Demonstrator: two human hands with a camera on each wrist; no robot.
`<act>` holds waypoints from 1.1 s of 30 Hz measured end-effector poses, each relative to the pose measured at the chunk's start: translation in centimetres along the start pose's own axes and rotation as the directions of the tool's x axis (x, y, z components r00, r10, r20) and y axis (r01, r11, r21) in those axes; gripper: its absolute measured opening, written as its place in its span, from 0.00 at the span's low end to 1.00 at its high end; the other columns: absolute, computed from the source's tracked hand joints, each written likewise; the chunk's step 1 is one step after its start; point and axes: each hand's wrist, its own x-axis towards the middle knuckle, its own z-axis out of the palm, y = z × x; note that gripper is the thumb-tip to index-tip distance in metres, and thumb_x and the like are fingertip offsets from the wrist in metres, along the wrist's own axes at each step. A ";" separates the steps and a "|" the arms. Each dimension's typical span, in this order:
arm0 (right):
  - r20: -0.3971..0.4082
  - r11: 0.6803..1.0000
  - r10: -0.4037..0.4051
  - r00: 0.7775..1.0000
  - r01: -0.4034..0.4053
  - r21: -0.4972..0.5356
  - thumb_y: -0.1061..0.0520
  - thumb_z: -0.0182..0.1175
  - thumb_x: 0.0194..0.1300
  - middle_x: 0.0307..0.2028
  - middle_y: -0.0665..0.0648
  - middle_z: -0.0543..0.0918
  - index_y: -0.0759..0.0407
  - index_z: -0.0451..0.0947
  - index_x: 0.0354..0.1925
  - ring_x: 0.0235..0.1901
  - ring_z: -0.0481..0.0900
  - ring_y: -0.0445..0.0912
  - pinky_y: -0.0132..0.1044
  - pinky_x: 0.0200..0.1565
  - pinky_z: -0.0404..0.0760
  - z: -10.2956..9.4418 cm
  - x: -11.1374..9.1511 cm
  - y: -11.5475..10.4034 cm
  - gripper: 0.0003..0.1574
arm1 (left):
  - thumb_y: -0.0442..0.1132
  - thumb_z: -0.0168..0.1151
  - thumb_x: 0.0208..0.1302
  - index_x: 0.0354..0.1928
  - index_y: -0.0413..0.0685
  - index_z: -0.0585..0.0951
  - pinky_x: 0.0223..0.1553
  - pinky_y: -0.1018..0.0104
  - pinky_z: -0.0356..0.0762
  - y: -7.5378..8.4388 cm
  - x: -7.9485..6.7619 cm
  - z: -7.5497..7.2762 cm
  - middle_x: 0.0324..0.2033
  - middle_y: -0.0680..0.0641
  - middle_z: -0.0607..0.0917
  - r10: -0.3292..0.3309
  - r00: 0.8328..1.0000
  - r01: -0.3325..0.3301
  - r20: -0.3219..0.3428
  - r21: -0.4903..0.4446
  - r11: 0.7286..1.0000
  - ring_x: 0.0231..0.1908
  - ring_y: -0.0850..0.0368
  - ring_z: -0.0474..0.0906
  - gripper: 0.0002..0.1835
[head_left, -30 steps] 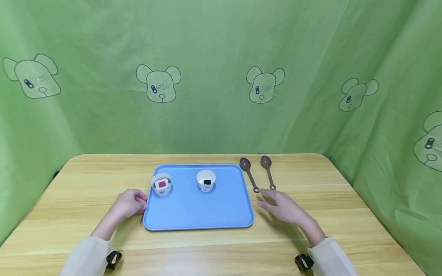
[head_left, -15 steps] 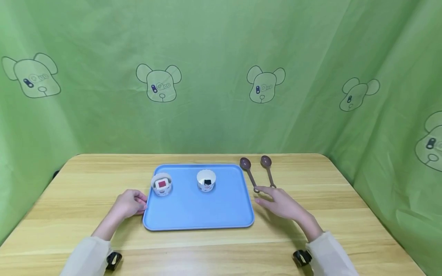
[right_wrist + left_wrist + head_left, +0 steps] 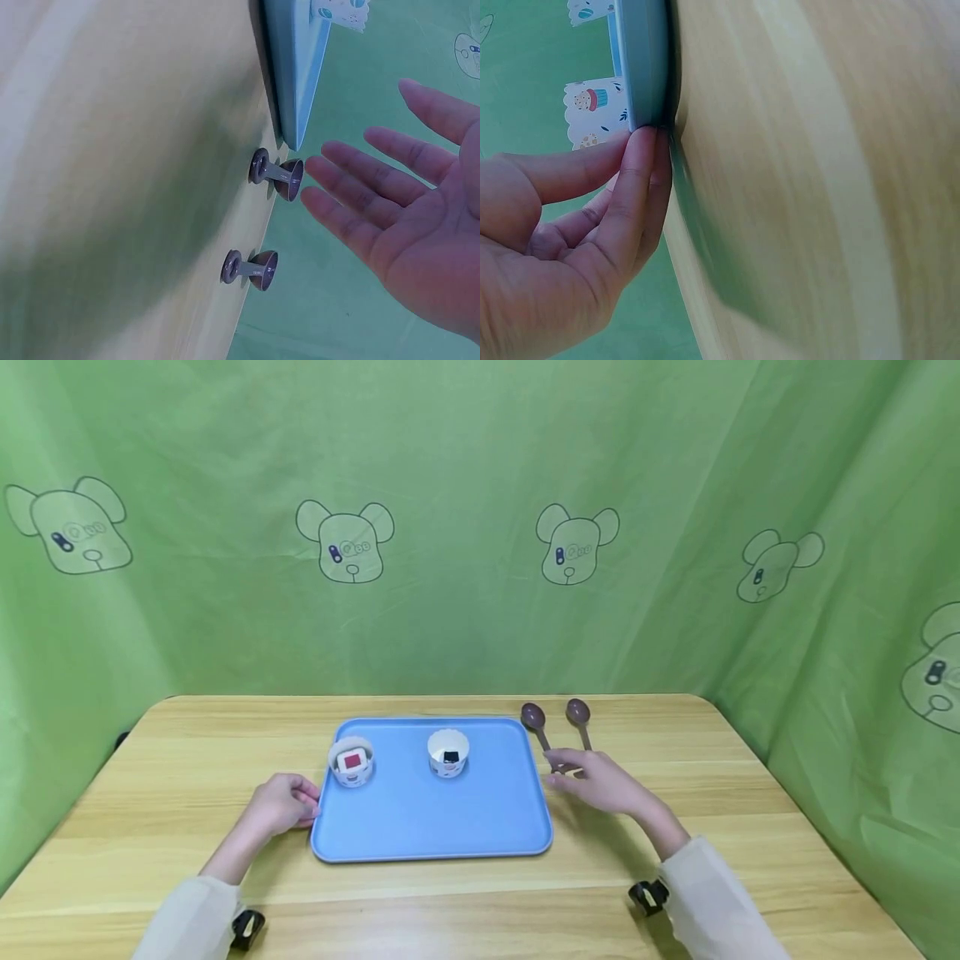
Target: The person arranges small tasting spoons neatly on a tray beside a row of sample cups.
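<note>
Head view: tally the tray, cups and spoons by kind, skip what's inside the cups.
Blue tray: 1
White patterned cups: 2
Brown spoons: 2
Total: 5

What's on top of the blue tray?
On the blue tray stand a left white cup, holding a white block with a red patch, and a right white cup, holding a partly black piece. The tray's surface under both cups is hidden.
</note>
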 end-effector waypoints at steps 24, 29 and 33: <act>-0.030 0.982 0.127 0.991 -0.121 0.143 0.60 0.54 0.64 0.45 0.69 0.78 0.76 0.69 0.53 0.48 0.75 0.60 0.52 0.51 0.75 -1.3 3.2 1.5 0.24 | 0.19 0.57 0.50 0.37 0.24 0.74 0.30 0.66 0.83 0.0 -0.1 0.0 0.27 0.34 0.77 -0.003 1.000 0.002 -0.008 -0.022 1.000 0.25 0.55 0.76 0.10; -0.037 0.968 0.169 0.985 -0.159 0.192 0.61 0.53 0.63 0.45 0.70 0.77 0.77 0.68 0.52 0.44 0.77 0.60 0.48 0.48 0.79 -1.2 3.9 2.1 0.23 | 0.19 0.57 0.50 0.37 0.24 0.74 0.30 0.66 0.83 0.0 -0.2 0.0 0.27 0.35 0.77 -0.002 1.000 0.002 -0.009 -0.031 1.000 0.25 0.55 0.76 0.10; -0.024 0.942 0.217 0.976 -0.203 0.268 0.64 0.52 0.64 0.46 0.72 0.76 0.78 0.67 0.53 0.42 0.78 0.61 0.48 0.47 0.79 -1.0 4.4 2.8 0.22 | 0.19 0.57 0.50 0.37 0.24 0.74 0.30 0.65 0.83 0.0 -0.2 0.0 0.27 0.35 0.77 -0.003 1.000 0.003 -0.008 -0.036 0.999 0.25 0.55 0.76 0.10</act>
